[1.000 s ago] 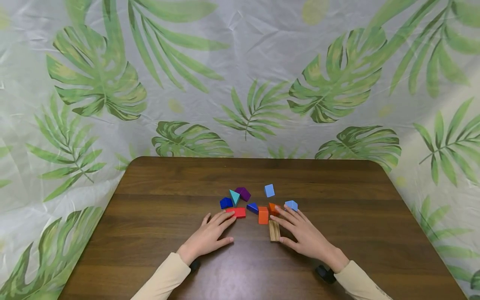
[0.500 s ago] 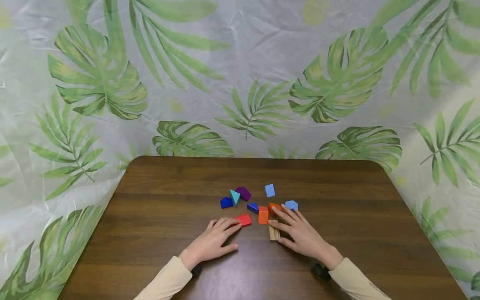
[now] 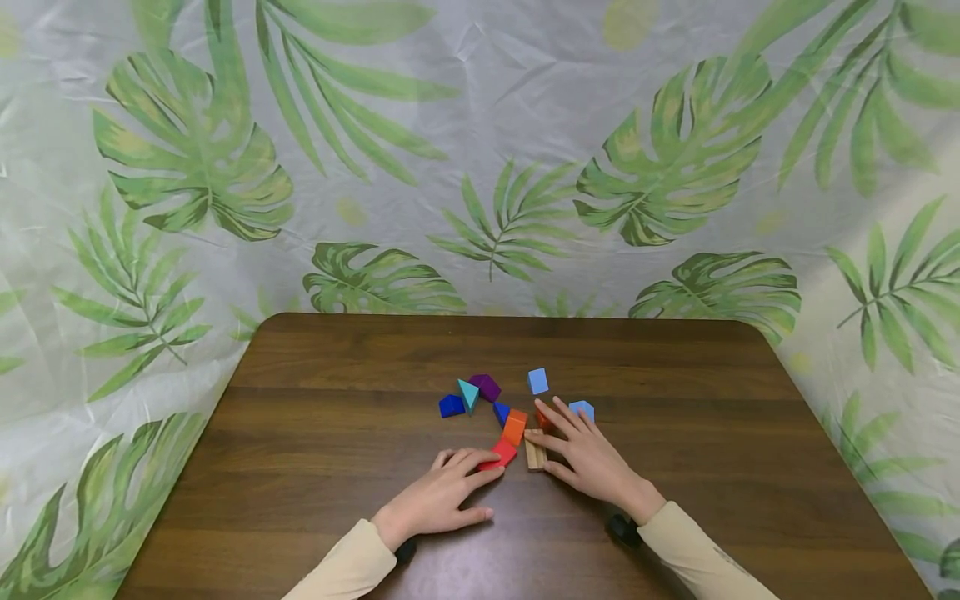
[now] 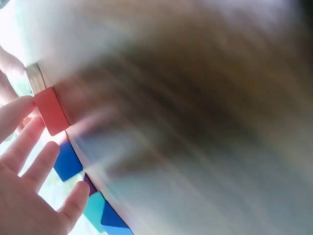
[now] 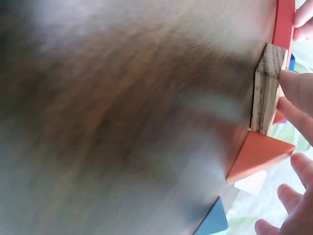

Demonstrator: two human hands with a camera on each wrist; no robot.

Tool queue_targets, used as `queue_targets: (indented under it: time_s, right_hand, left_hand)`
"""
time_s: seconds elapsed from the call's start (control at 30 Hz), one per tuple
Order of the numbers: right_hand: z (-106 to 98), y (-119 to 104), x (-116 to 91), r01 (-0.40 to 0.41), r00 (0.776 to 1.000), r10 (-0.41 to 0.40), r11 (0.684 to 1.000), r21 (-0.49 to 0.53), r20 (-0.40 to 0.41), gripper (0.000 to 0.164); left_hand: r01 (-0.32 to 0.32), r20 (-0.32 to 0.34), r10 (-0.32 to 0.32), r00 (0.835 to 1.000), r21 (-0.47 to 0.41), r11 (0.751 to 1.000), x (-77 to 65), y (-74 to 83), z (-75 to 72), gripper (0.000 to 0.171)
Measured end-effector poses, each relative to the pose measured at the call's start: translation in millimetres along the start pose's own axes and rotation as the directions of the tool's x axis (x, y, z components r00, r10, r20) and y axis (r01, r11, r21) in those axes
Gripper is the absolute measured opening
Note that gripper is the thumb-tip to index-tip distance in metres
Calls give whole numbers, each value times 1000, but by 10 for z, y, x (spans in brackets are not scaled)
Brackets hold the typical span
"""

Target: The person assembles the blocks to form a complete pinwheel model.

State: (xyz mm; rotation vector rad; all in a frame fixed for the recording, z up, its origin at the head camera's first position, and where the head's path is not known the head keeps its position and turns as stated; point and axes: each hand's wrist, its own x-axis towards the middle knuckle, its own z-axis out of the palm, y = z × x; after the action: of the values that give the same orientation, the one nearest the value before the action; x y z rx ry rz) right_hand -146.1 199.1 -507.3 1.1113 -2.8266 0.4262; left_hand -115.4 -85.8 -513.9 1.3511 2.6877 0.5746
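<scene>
Fingertips of my left hand rest on a red block, with the thumb held away from it. This red block stands by the fingertips in the left wrist view. My right hand spreads its fingers over a striped wooden block; thumb and index finger touch it. In the right wrist view an orange triangular block lies just past the wooden block, close to the other fingertips. An orange rectangular block sits between the hands, against the red one's far end.
Behind the hands lie a blue triangle, a dark blue block, a teal triangle and a purple block. Light blue blocks lie at the back and right. A leaf-print cloth hangs behind the brown table.
My left hand has slid the red block right and nearer, turning it against the orange rectangle, which has tilted. My right hand has moved left, and the wooden block has shifted left with it.
</scene>
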Motion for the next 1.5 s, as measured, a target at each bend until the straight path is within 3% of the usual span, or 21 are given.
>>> queue_targets:
  time_s: [0.43,0.67,0.83,1.13,1.5]
  right_hand:
    - [81,24,140,-8,999,7,1000,-16,-31,46]
    - [32,27,103,30,998,-29,999,12,-52,46]
    - [-14,2,10,75,997,-75,997,27,-17,43]
    - [-12,-7,-36,88,996,-88,996,5,11,38]
    - [-14,-4,42,93,995,-93,996,-14,21,41]
  left_hand:
    - [-49,29,48,998,29,998,69,137,25,55]
    - [-12,47,11,999,18,1000,41,78,-24,57]
    - [-2,69,1,998,13,1000,-2,71,-38,57]
    - [-52,54,49,997,53,997,-20,104,-11,55]
    - [-71,98,66,993,48,996,97,179,20,59]
